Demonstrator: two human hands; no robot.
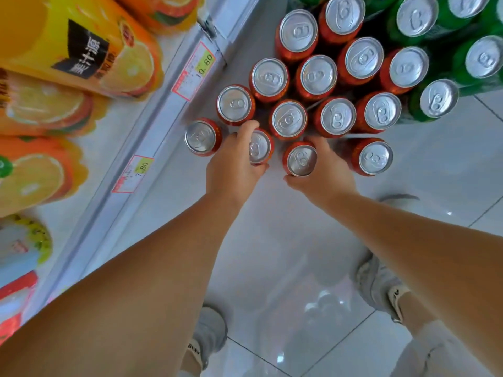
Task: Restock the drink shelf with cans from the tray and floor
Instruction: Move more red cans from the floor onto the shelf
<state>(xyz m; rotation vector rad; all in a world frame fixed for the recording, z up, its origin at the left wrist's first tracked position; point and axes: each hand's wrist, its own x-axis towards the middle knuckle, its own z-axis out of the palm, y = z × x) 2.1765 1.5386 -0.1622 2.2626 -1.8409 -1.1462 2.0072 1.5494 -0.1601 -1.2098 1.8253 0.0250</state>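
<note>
Glossy floor tiles [285, 268] carry red cans [290, 119]; the left hand [231, 164] and right hand [324, 170] each wrap fingers round one; rigid, probably full and slick, best gripped mid-wall.

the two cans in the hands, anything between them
Nothing: in the head view only bare floor tile shows between the can in the left hand and the can in the right hand.

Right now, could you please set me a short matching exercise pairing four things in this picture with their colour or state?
Things:
1. left hand
2. red can right of the right hand
3. cans at top right
4. juice bottles on the shelf

States:
A. green
B. orange and yellow
C. grip closed on a red can
D. standing free on the floor

Pairs: 1-C, 2-D, 3-A, 4-B
</note>
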